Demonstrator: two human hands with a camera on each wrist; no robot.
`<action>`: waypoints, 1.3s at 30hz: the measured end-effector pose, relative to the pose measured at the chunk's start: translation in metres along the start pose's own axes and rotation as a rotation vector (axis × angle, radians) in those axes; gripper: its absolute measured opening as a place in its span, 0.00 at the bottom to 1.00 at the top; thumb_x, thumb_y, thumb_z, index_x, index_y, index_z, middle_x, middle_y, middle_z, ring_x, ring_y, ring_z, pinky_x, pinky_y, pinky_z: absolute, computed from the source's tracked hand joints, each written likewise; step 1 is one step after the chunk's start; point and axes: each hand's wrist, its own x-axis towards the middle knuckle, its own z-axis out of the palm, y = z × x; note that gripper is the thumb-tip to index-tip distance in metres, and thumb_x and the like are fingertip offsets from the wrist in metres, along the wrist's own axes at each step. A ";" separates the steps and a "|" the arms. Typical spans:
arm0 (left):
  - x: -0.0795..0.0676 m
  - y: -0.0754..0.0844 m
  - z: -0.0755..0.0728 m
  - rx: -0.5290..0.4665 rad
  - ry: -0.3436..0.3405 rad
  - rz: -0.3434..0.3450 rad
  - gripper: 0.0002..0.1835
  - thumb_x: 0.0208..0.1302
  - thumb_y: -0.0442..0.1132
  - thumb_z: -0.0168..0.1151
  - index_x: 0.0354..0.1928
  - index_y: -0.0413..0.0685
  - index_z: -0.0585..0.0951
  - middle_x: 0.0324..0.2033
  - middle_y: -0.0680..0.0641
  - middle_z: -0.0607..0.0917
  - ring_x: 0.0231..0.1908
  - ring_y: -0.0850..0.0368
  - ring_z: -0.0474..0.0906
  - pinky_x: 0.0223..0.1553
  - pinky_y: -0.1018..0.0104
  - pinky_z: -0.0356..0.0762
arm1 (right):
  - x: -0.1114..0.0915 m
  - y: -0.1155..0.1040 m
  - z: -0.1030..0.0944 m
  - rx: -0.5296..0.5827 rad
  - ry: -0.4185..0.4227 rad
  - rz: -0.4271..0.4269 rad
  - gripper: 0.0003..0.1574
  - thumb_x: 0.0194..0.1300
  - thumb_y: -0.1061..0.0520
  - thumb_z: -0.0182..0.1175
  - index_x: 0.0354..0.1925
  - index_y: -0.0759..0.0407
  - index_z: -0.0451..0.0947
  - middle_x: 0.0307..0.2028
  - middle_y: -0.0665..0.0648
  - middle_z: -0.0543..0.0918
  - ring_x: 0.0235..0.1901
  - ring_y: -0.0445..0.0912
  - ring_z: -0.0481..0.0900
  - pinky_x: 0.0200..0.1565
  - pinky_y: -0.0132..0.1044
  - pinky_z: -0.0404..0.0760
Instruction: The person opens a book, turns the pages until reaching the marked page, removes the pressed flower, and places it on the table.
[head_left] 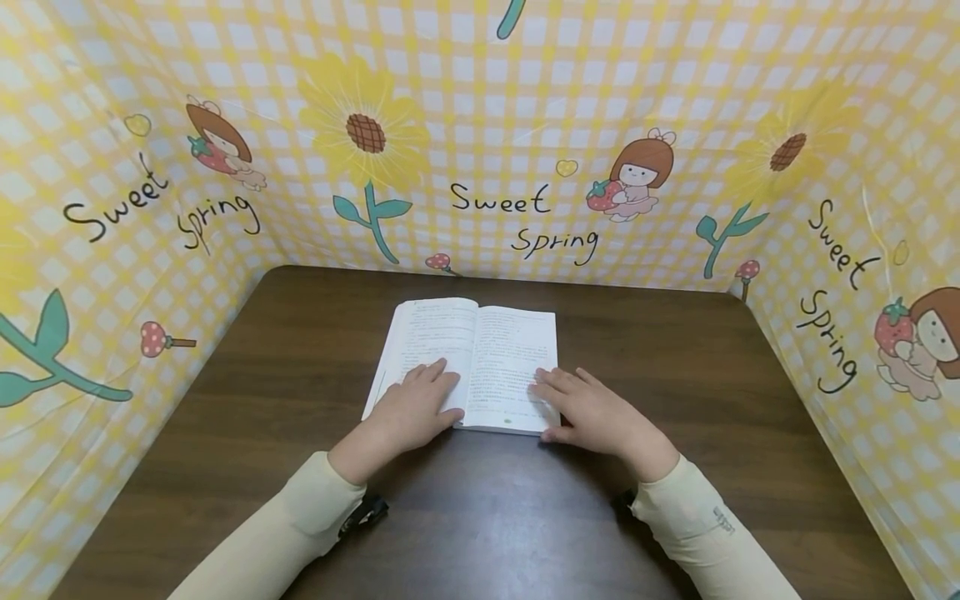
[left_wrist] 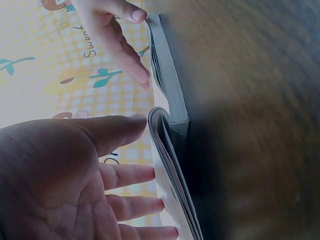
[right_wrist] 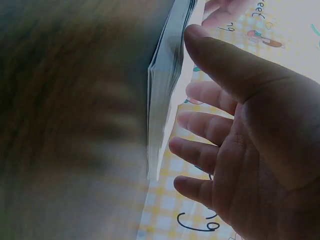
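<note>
An open book [head_left: 513, 354] with printed pages lies on the brown table, its spine running away from me. My left hand [head_left: 412, 406] rests on the left page, fingers spread and fairly straight, thumb by the gutter at the lower edge. In the left wrist view its fingertips touch the page [left_wrist: 172, 200], which curves up near the spine. At the right page's outer edge is my right hand [head_left: 600, 414], fingers extended over the page and thumb at the lower corner. The right wrist view shows its straight fingers [right_wrist: 200, 125] alongside the book's page block [right_wrist: 162, 115].
A dark brown wooden table [head_left: 480, 517] spreads around the book. Yellow checked cloth [head_left: 480, 142] with flowers and "Sweet Spring" lettering walls in the back and both sides. Light sleeves cover both forearms, and a black strap [head_left: 363, 514] shows at the left wrist.
</note>
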 end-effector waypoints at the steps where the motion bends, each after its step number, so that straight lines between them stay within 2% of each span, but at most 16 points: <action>1: 0.000 0.000 0.000 0.000 0.000 -0.002 0.35 0.71 0.58 0.61 0.73 0.48 0.71 0.76 0.38 0.64 0.75 0.34 0.60 0.63 0.30 0.68 | 0.000 0.000 0.001 0.006 -0.005 0.001 0.47 0.66 0.39 0.69 0.74 0.57 0.67 0.75 0.62 0.66 0.75 0.58 0.64 0.72 0.65 0.58; 9: 0.001 -0.001 0.002 -0.007 0.010 -0.012 0.37 0.69 0.59 0.63 0.73 0.48 0.71 0.76 0.38 0.64 0.75 0.35 0.59 0.62 0.31 0.71 | 0.000 0.001 0.003 0.030 -0.029 0.011 0.47 0.66 0.38 0.68 0.75 0.55 0.67 0.76 0.60 0.65 0.75 0.58 0.63 0.73 0.65 0.55; 17: 0.000 -0.001 0.004 -0.020 0.005 -0.013 0.36 0.69 0.56 0.64 0.72 0.44 0.72 0.76 0.36 0.63 0.75 0.34 0.58 0.64 0.34 0.70 | 0.000 0.000 0.001 0.011 -0.046 0.008 0.41 0.68 0.40 0.67 0.72 0.55 0.71 0.75 0.60 0.68 0.75 0.57 0.65 0.73 0.65 0.56; 21: 0.000 0.002 0.004 -0.020 0.010 -0.011 0.36 0.70 0.54 0.64 0.72 0.42 0.71 0.76 0.36 0.62 0.76 0.37 0.58 0.66 0.36 0.70 | -0.001 0.000 -0.005 -0.012 -0.037 -0.024 0.37 0.70 0.41 0.65 0.70 0.55 0.75 0.73 0.60 0.71 0.73 0.56 0.68 0.72 0.65 0.59; 25: 0.001 0.005 0.003 -0.015 0.020 0.014 0.36 0.70 0.51 0.64 0.74 0.42 0.69 0.77 0.39 0.62 0.76 0.37 0.56 0.67 0.31 0.65 | -0.002 0.001 -0.008 -0.047 -0.009 -0.072 0.25 0.72 0.47 0.64 0.63 0.54 0.81 0.69 0.59 0.76 0.69 0.55 0.73 0.68 0.65 0.66; 28: 0.000 0.008 0.002 -0.009 0.039 0.066 0.33 0.70 0.47 0.65 0.74 0.47 0.71 0.77 0.43 0.65 0.77 0.37 0.55 0.67 0.25 0.58 | -0.001 0.002 -0.007 -0.085 0.044 -0.132 0.15 0.70 0.54 0.66 0.54 0.52 0.86 0.62 0.57 0.83 0.63 0.53 0.80 0.64 0.63 0.73; 30: 0.000 0.009 0.002 -0.008 0.062 0.115 0.29 0.70 0.43 0.66 0.71 0.51 0.74 0.75 0.45 0.68 0.77 0.36 0.55 0.67 0.23 0.55 | 0.001 0.002 -0.006 -0.110 0.093 -0.180 0.06 0.70 0.57 0.66 0.44 0.52 0.87 0.48 0.54 0.89 0.50 0.49 0.86 0.56 0.54 0.80; 31: 0.000 0.010 0.002 -0.015 0.073 0.138 0.27 0.69 0.41 0.66 0.70 0.52 0.76 0.74 0.45 0.69 0.77 0.35 0.56 0.67 0.23 0.55 | 0.002 0.002 -0.006 -0.122 0.127 -0.202 0.02 0.69 0.58 0.66 0.38 0.52 0.85 0.40 0.51 0.89 0.42 0.46 0.85 0.51 0.49 0.82; 32: 0.000 0.010 0.003 -0.024 0.081 0.155 0.25 0.69 0.39 0.66 0.68 0.54 0.78 0.73 0.46 0.71 0.76 0.34 0.56 0.67 0.23 0.54 | 0.003 0.002 -0.006 -0.130 0.155 -0.211 0.06 0.69 0.60 0.65 0.33 0.51 0.83 0.32 0.48 0.86 0.34 0.44 0.82 0.44 0.44 0.82; 34: 0.000 0.012 0.004 -0.039 0.097 0.188 0.22 0.69 0.36 0.65 0.64 0.55 0.82 0.70 0.48 0.75 0.76 0.32 0.57 0.67 0.22 0.55 | 0.004 0.001 -0.006 -0.141 0.207 -0.223 0.15 0.67 0.64 0.63 0.26 0.48 0.74 0.21 0.43 0.74 0.23 0.40 0.70 0.32 0.36 0.75; 36: 0.000 0.013 0.006 -0.044 0.101 0.204 0.20 0.69 0.34 0.63 0.61 0.56 0.84 0.67 0.49 0.79 0.75 0.31 0.57 0.66 0.22 0.55 | 0.005 0.001 -0.006 -0.156 0.249 -0.213 0.18 0.65 0.66 0.60 0.24 0.48 0.69 0.17 0.41 0.65 0.19 0.39 0.60 0.27 0.33 0.68; 39: -0.001 0.015 0.010 -0.030 0.100 0.212 0.18 0.71 0.34 0.60 0.59 0.58 0.86 0.64 0.52 0.82 0.75 0.29 0.57 0.65 0.20 0.55 | 0.005 0.000 -0.007 -0.198 0.307 -0.209 0.17 0.63 0.69 0.58 0.25 0.48 0.70 0.15 0.40 0.63 0.18 0.39 0.57 0.26 0.33 0.67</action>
